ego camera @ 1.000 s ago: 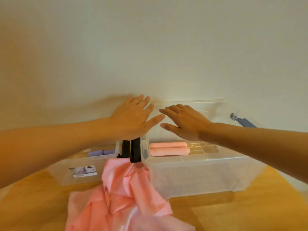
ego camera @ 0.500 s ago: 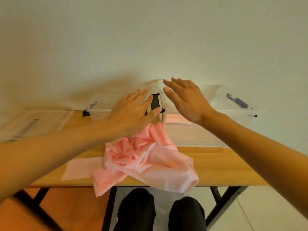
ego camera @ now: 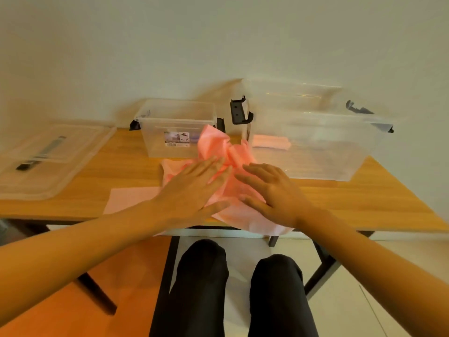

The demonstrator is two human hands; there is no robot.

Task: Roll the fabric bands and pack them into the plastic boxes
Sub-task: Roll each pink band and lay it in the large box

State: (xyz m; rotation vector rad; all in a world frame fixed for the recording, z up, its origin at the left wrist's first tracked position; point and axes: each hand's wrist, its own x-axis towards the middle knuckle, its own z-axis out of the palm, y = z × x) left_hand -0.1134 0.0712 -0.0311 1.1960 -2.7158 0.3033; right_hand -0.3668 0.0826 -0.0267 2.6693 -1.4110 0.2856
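Observation:
A crumpled heap of pink fabric bands (ego camera: 226, 152) lies at the middle of the wooden table (ego camera: 340, 200), one corner hanging over the front edge. My left hand (ego camera: 194, 190) and my right hand (ego camera: 269, 190) hover flat over the heap, fingers spread, holding nothing. A small clear plastic box (ego camera: 175, 125) stands behind the heap on the left. A larger clear box (ego camera: 315, 142) stands on the right, with rolled pink bands (ego camera: 271, 143) inside it near its left wall.
A clear lid (ego camera: 48, 161) with a dark handle lies flat at the table's left end. A flat pale pink piece (ego camera: 131, 198) lies left of the heap. The wall rises right behind the boxes. My knees (ego camera: 233, 276) are under the front edge.
The view has tilted down and back from the boxes. Both hands have drawn back from above the boxes toward me and now sit over the pink heap.

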